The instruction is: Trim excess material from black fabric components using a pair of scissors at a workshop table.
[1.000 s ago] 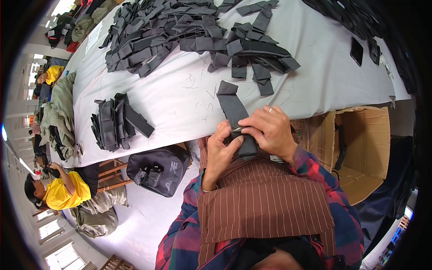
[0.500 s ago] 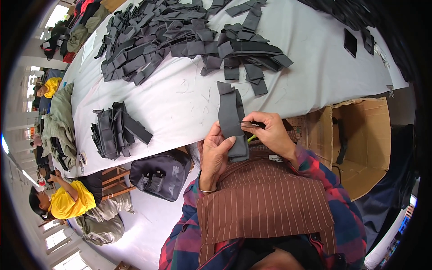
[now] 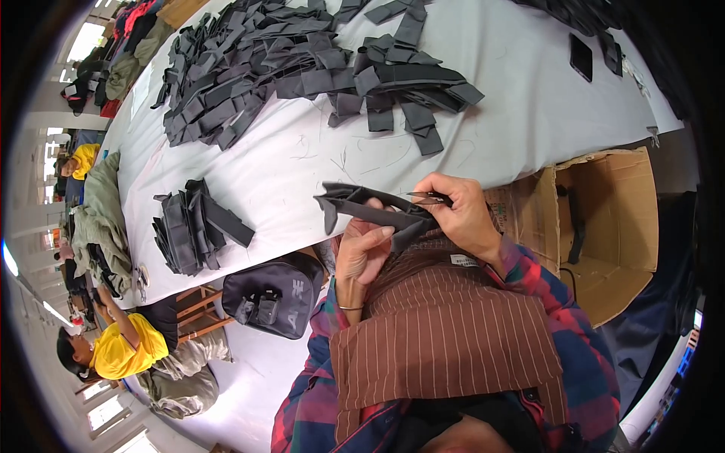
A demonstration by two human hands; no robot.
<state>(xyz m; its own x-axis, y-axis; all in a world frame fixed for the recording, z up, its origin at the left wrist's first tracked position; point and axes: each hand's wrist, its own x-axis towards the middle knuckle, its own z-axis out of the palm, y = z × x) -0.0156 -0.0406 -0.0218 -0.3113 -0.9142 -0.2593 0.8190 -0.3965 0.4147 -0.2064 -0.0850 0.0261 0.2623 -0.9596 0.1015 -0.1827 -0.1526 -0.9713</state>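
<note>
My left hand is closed on a dark grey fabric strip, pinched between thumb and fingers. The strip is folded and bent, tilted sideways in front of my apron, close to the table's near edge. In my right hand is a small black pair of thread snips, its pointed tips facing left just above the strip. My right fingers wrap round the tool's body and hide most of it. Whether the tips touch the cloth I cannot tell.
On the white table lie a big heap of grey strips, a smaller stack and a phone. An open cardboard box is at right. Below the table edge sits a dark bag. A person in yellow works at left.
The strip has turned from hanging upright to lying tilted sideways, its far end swung left and folded. My right hand has risen slightly with the snips.
</note>
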